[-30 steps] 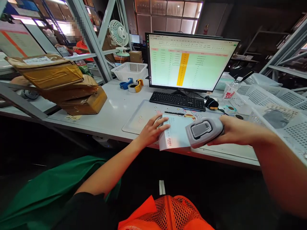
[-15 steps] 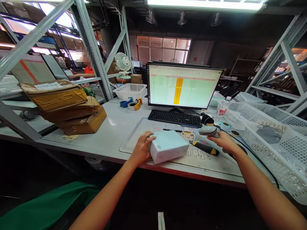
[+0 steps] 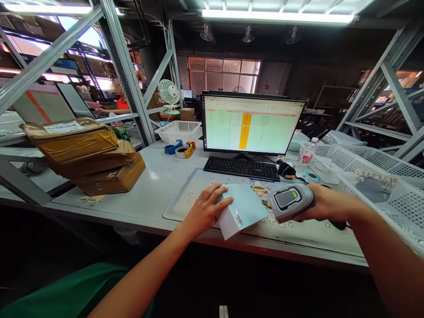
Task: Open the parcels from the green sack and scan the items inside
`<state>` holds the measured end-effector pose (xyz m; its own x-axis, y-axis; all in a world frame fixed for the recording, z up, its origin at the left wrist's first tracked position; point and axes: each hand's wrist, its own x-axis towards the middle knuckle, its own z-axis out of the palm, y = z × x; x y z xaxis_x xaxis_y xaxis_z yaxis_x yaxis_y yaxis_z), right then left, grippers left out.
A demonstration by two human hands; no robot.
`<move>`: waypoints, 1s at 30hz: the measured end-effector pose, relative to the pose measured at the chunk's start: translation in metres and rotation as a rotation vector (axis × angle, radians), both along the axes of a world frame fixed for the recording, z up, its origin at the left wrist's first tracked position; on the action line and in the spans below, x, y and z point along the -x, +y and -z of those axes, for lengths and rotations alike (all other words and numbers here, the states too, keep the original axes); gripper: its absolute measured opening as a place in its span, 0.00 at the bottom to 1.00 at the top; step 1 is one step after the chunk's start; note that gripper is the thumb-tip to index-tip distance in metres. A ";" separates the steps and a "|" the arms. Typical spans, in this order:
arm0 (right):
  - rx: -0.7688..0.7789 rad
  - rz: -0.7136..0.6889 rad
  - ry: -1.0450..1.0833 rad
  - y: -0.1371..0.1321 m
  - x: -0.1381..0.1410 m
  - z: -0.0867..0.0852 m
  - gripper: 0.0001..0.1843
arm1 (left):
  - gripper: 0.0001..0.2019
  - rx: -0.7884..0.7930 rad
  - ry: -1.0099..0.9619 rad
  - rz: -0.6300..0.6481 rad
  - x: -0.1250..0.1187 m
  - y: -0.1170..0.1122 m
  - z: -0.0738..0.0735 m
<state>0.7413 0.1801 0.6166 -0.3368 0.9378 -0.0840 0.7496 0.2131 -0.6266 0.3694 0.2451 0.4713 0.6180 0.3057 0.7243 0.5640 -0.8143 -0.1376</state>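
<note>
A pale blue-white box point(image 3: 247, 204) stands at the front edge of the desk, on the printed desk mat point(image 3: 180, 207). A small barcode label point(image 3: 239, 220) shows near its front corner. My left hand point(image 3: 208, 206) grips the box from the left, fingers laid over its top. In my right hand point(image 3: 319, 203) is a grey barcode scanner point(image 3: 289, 201), a green light lit on its back. It is held just right of the box, above the mat, and hides what lies beneath it. My right fingers are wrapped around its handle, partly out of sight.
Behind the mat stand a black keyboard point(image 3: 241, 168) and a monitor point(image 3: 253, 123). Opened cardboard boxes point(image 3: 99, 154) are stacked at left. Tape dispensers point(image 3: 185, 150) sit near a white basket point(image 3: 179, 130). Perforated white baskets point(image 3: 380, 194) and a bottle point(image 3: 308, 152) line the right side.
The scanner has come left and nearer, up beside the box. The box has turned and shifted slightly right and closer under my left hand, bringing its barcode label more into view.
</note>
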 end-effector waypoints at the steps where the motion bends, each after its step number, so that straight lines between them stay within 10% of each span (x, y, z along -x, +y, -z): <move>1: 0.037 0.014 0.005 0.005 -0.003 0.005 0.30 | 0.33 0.014 -0.013 -0.001 0.001 0.000 0.003; 6: -0.177 0.294 -0.134 0.052 -0.037 0.058 0.24 | 0.32 0.208 -0.270 0.018 0.010 0.003 0.025; 14: -0.235 0.664 -0.492 0.096 -0.066 0.161 0.31 | 0.36 1.034 -0.653 -0.133 0.021 0.007 0.055; 19: -0.334 0.808 -0.517 0.113 -0.043 0.144 0.36 | 0.34 1.130 -0.711 -0.155 0.021 0.012 0.057; 30: -0.213 0.504 -0.443 0.214 0.049 0.135 0.35 | 0.31 1.131 -0.726 -0.145 0.024 0.013 0.061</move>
